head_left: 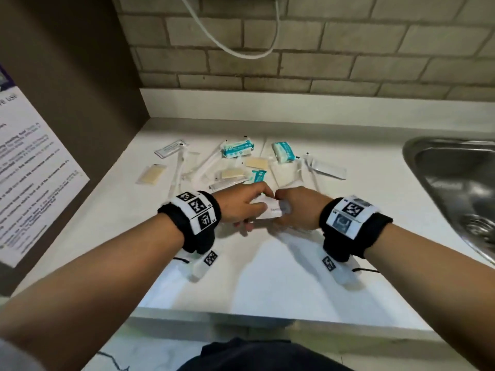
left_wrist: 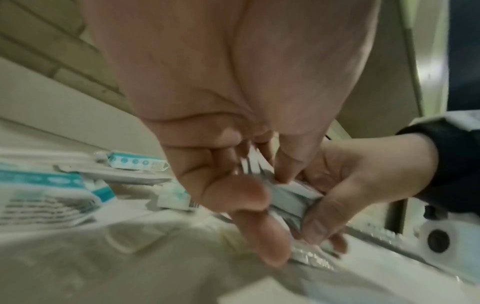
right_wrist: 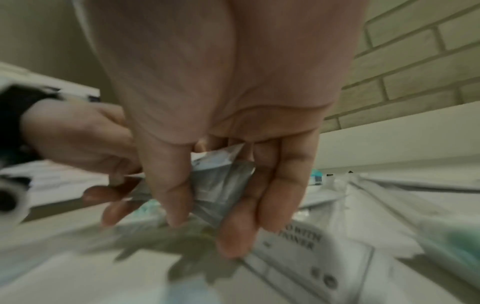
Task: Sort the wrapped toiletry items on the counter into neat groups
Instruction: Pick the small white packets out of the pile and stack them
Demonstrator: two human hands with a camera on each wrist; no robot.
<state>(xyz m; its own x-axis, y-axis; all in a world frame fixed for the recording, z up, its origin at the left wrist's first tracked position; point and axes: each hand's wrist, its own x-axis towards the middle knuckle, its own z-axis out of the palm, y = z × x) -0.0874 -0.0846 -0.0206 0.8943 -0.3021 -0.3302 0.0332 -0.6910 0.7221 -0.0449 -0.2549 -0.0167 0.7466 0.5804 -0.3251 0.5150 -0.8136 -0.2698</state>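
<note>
Nearest the lens, both forearms with black wristbands, reaching over the front edge of the smooth white counter; wide bare room on that near strip. Left hand and right hand close together just above the counter, fingers of each curled onto opposite ends of a small stack of flat white paper sachets, long axis running left to right, flat faces up.

Left of the hands, a beige flat sachet lying alone. Behind the hands, a scatter of clear-wrapped white toothbrushes pointing mostly away toward the brick wall, more beige sachets, and a crinkled teal-and-white soap packet. Behind and slightly right, a second teal-and-white soap packet, then a shiny silver foil sachet angled down to the right. Far right of the hands, the rounded rim of a stainless steel sink bounding the counter.
</note>
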